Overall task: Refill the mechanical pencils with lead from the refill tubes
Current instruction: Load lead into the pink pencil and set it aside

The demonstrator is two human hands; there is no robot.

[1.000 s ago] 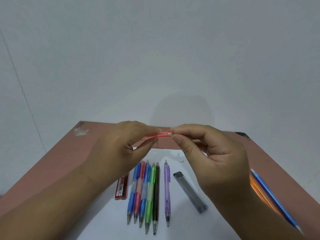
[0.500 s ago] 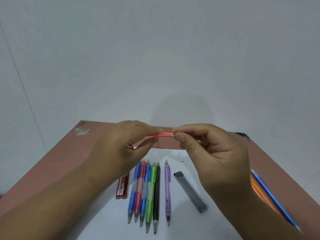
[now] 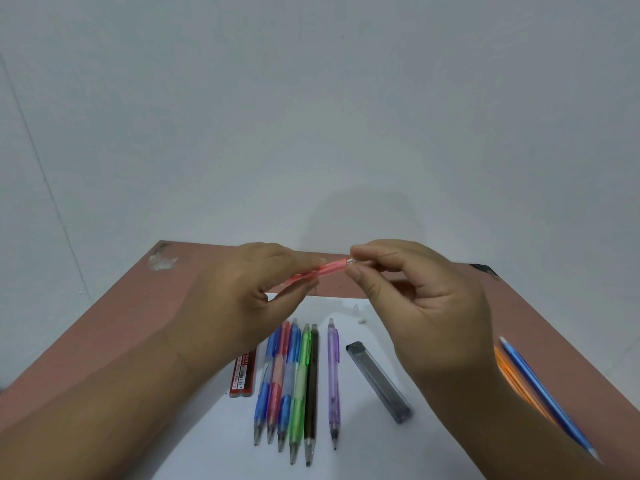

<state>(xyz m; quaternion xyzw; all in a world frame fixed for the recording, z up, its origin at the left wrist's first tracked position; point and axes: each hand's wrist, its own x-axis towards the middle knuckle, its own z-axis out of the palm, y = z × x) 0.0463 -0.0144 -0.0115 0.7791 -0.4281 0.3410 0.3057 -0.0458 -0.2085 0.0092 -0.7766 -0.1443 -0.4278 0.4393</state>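
Pencils [image 3: 298,386] on white sheet [image 3: 363,452], reddish table [image 3: 114,327], grey wall [image 3: 311,116].

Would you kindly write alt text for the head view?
Left hand grips a red pencil level above the table while right hand pinches a lead at its open end; more pencils and a grey refill tube lie below.

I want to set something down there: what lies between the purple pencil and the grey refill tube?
In the head view, only bare white paper lies between the purple pencil and the grey refill tube.
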